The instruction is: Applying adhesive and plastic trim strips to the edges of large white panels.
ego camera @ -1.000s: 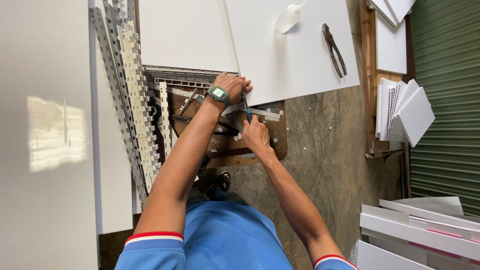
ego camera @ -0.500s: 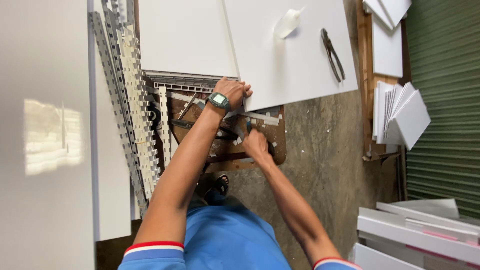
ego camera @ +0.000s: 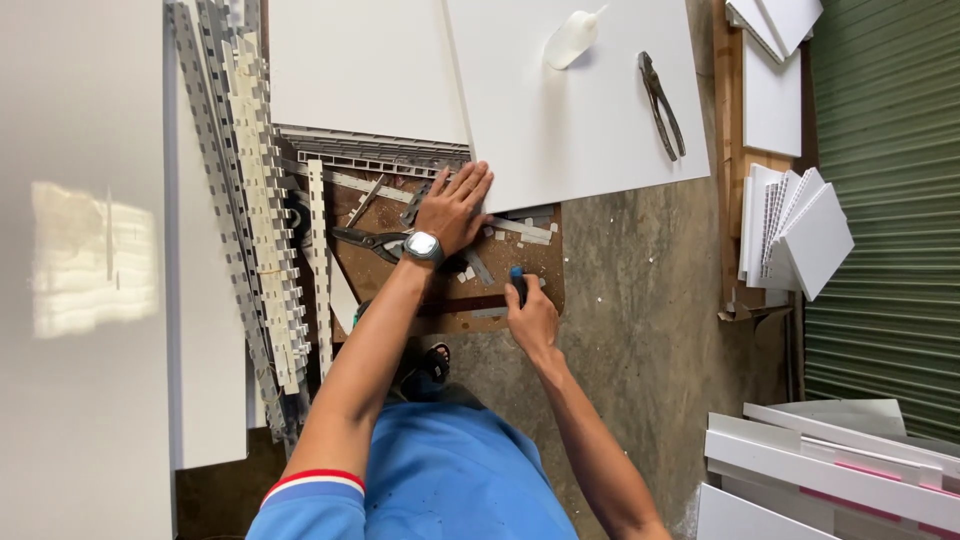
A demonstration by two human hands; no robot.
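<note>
Overhead view of a cutting station, elements listed from largest to smallest. A large white panel (ego camera: 575, 100) lies across the upper middle, its near edge overhanging a brown wooden bench (ego camera: 545, 280) littered with offcuts; a bundle of perforated metal strips (ego camera: 250, 200) runs lengthwise along the left. The left hand (ego camera: 455, 208) lies flat and open, palm down, fingers spread over the panel's near edge and pressing on it without grasping anything; a wristwatch (ego camera: 424, 246) sits at the wrist. The right hand (ego camera: 532, 318) is clenched around a blue-handled cutter (ego camera: 518, 283), whose long axis points away from the body toward the panel edge. The panel edge lies just beyond the cutter's tip, with a narrow grey strip (ego camera: 515, 228) between; the left hand is on that edge, the right hand near but apart. Snips (ego camera: 368, 240) lie beside the left wrist; pliers (ego camera: 662, 105) and a white glue bottle (ego camera: 572, 38) rest well apart on the panel.
</note>
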